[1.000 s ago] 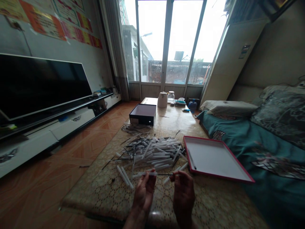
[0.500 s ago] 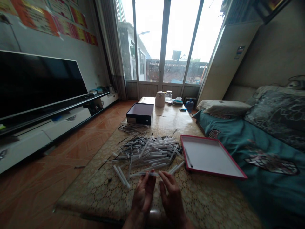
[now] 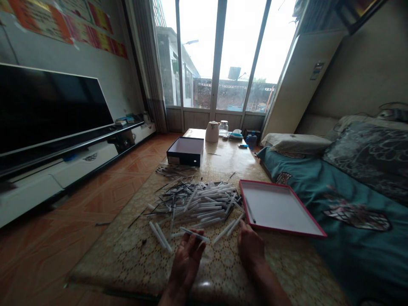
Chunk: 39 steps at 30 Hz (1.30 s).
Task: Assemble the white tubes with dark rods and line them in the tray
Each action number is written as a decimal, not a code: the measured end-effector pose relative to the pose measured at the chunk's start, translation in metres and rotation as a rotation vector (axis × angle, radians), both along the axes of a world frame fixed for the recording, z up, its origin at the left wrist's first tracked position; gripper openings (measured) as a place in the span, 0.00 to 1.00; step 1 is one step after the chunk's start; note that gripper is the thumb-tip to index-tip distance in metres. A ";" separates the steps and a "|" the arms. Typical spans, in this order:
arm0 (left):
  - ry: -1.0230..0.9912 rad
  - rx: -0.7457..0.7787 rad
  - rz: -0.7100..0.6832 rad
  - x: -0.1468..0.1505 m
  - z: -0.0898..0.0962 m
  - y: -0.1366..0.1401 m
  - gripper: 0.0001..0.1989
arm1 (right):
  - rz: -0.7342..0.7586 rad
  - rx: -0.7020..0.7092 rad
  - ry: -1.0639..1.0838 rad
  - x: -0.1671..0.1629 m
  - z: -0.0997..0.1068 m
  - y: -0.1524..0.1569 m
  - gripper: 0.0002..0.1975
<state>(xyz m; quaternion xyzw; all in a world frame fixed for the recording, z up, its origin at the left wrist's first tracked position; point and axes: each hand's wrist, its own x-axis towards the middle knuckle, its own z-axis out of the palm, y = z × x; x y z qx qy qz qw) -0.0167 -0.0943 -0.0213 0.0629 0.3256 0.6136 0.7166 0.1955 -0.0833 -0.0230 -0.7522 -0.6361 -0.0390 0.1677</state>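
Observation:
My left hand [image 3: 188,253] is closed on a slim whitish pen barrel [image 3: 200,237], pinched between thumb and fingers above the near part of the table. My right hand [image 3: 251,244] has its fingers curled by the near left corner of the red-rimmed box lid [image 3: 287,208], at the ends of two loose white tubes [image 3: 228,227]. Whether it grips anything is hidden. Beyond both hands spreads a heap of white pen barrels [image 3: 207,204], with thin dark refills [image 3: 172,193] mixed in on its left. One dark pen-like stick [image 3: 251,210] lies inside the lid.
A dark open box [image 3: 184,160] stands farther back on the patterned table [image 3: 127,259], near a kettle [image 3: 212,131], a glass jar [image 3: 223,127] and a tissue pack [image 3: 236,134]. A teal-covered couch [image 3: 306,178] runs along the right; a television [image 3: 51,110] is left.
My hands were together at one pen barrel. My right hand has moved away to the right, beside the lid, while my left hand keeps the barrel, now tilted.

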 end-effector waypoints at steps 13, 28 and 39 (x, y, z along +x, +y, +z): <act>-0.001 -0.013 -0.024 0.000 0.002 0.000 0.08 | -0.356 0.078 0.084 0.021 0.000 -0.013 0.11; -0.046 0.011 0.015 0.002 0.002 0.000 0.09 | 0.180 0.316 1.243 -0.062 0.015 -0.022 0.10; 0.013 0.029 0.018 0.005 0.002 -0.001 0.09 | 0.344 0.302 1.358 -0.089 0.002 -0.027 0.07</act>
